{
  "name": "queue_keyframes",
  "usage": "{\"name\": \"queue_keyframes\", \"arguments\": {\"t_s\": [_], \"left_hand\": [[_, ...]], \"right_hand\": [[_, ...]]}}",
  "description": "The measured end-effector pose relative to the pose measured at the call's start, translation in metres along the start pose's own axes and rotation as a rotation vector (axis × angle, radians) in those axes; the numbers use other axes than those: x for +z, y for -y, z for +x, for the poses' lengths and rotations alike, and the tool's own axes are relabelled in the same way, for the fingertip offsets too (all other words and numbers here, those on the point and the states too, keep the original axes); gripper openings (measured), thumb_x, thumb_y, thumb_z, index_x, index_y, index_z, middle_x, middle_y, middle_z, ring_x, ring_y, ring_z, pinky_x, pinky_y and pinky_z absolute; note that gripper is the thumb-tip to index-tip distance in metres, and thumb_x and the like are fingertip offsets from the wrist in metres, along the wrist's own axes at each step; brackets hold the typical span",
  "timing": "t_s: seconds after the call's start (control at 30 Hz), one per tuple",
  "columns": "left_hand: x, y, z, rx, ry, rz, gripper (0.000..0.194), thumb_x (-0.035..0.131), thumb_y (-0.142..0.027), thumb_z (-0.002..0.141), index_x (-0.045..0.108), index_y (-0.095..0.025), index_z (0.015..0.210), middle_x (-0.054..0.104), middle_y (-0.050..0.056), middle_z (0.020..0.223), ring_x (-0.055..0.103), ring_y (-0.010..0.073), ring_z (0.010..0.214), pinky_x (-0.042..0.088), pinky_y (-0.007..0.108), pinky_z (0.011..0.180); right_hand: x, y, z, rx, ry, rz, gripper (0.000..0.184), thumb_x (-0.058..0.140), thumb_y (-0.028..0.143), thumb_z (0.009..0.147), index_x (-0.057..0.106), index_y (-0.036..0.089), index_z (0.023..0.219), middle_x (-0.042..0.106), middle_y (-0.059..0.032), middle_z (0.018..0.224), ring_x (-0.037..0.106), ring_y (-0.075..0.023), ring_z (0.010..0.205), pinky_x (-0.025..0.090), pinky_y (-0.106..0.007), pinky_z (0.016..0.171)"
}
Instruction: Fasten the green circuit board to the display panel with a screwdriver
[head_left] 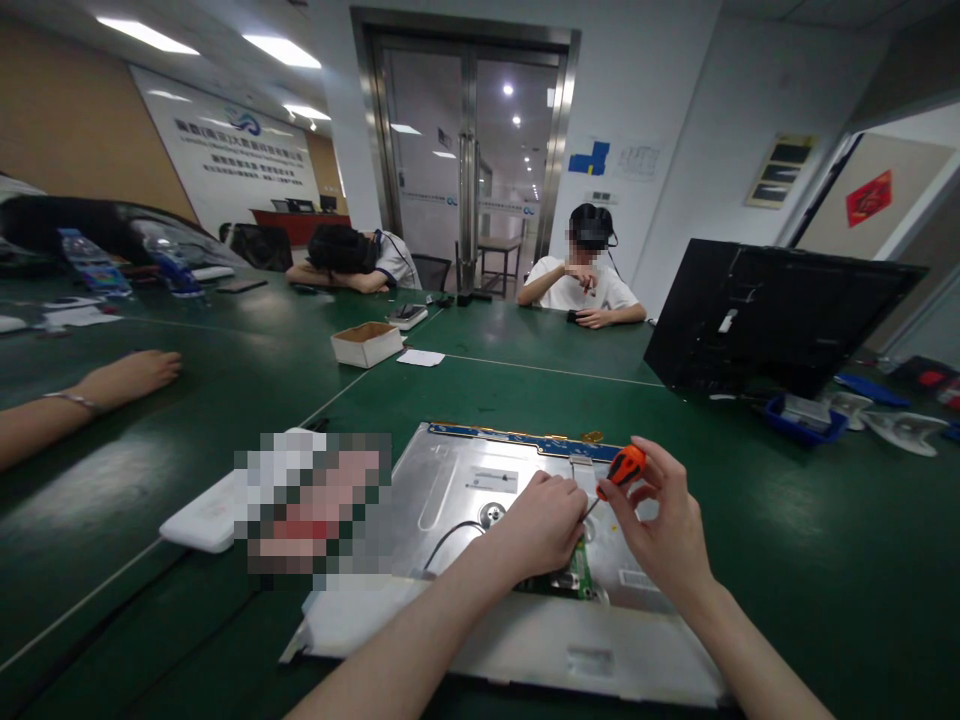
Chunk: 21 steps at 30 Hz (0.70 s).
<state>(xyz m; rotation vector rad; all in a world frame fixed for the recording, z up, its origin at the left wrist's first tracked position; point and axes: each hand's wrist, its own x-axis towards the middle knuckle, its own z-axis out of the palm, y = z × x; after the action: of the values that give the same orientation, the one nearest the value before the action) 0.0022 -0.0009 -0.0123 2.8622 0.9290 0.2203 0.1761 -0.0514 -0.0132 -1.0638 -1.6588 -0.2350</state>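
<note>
An orange and black screwdriver (622, 472) is pinched at its handle by my right hand (670, 525), and its shaft slants down to the left. My left hand (544, 527) is closed with curled fingers at the low end of the shaft, over the open display panel; whatever it grips is hidden. The silver panel (450, 480) lies back side up on the table. Along its far edge runs a blue circuit strip (517, 440). Partly under my left hand shows a green circuit board (581, 575). A black cable (450, 535) curves beside a round metal part (492, 515).
Left of the panel lie a white power bank (217, 510) and a blurred-out item. A small open box (367, 345) stands beyond. At right are a black monitor (780, 315) and a blue tray (806, 425). Another person's arm (90, 395) rests at left; two people sit opposite.
</note>
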Motion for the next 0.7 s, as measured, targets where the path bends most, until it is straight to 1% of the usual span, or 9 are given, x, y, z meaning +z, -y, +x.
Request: {"name": "queue_keyframes", "arguments": {"t_s": [0.13,0.33,0.47,0.63,0.7], "left_hand": [[0.0008,0.0003,0.0007,-0.003,0.005,0.011,0.002,0.066,-0.016,0.101,0.068,-0.017,0.100,0.077,0.012,0.106,0.073,0.0309,0.105,0.051,0.041,0.095],[0.0015,0.0001,0.0021,-0.006,0.014,0.026,0.005,0.065,-0.014,0.101,0.069,-0.016,0.102,0.078,0.013,0.108,0.074,0.0316,0.106,0.051,0.042,0.097],[0.0021,-0.0002,0.0027,-0.011,0.020,0.031,0.006,0.064,-0.014,0.101,0.069,-0.016,0.102,0.078,0.014,0.108,0.074,0.0321,0.106,0.052,0.043,0.097],[0.0016,-0.0002,0.0020,-0.011,0.022,0.027,0.004,0.066,-0.015,0.100,0.069,-0.017,0.101,0.078,0.012,0.106,0.073,0.0306,0.105,0.052,0.041,0.096],[0.0011,-0.0004,0.0019,-0.014,0.020,0.026,0.004,0.066,-0.015,0.101,0.069,-0.017,0.102,0.078,0.012,0.107,0.073,0.0306,0.105,0.052,0.042,0.096]], "right_hand": [[-0.0009,0.0008,-0.0010,0.010,0.004,-0.014,0.038,0.063,0.037,0.111,0.053,0.024,0.145,0.077,-0.0016,0.090,0.068,-0.0136,0.051,0.059,-0.024,0.047],[-0.0018,-0.0001,-0.0004,0.000,-0.002,-0.003,0.040,0.064,0.034,0.109,0.053,0.025,0.147,0.077,-0.0024,0.091,0.070,-0.0149,0.055,0.060,-0.025,0.049],[0.0000,-0.0018,-0.0015,0.023,0.003,0.001,0.040,0.064,0.037,0.109,0.054,0.025,0.146,0.076,-0.0021,0.091,0.068,-0.0139,0.053,0.058,-0.025,0.048],[0.0028,-0.0049,-0.0051,0.050,0.000,-0.004,0.040,0.064,0.043,0.110,0.055,0.025,0.145,0.073,0.0003,0.084,0.067,-0.0140,0.053,0.057,-0.024,0.048],[0.0032,-0.0052,-0.0061,0.052,0.012,-0.008,0.042,0.063,0.044,0.111,0.054,0.024,0.146,0.074,-0.0004,0.085,0.067,-0.0139,0.052,0.057,-0.025,0.048]]}}
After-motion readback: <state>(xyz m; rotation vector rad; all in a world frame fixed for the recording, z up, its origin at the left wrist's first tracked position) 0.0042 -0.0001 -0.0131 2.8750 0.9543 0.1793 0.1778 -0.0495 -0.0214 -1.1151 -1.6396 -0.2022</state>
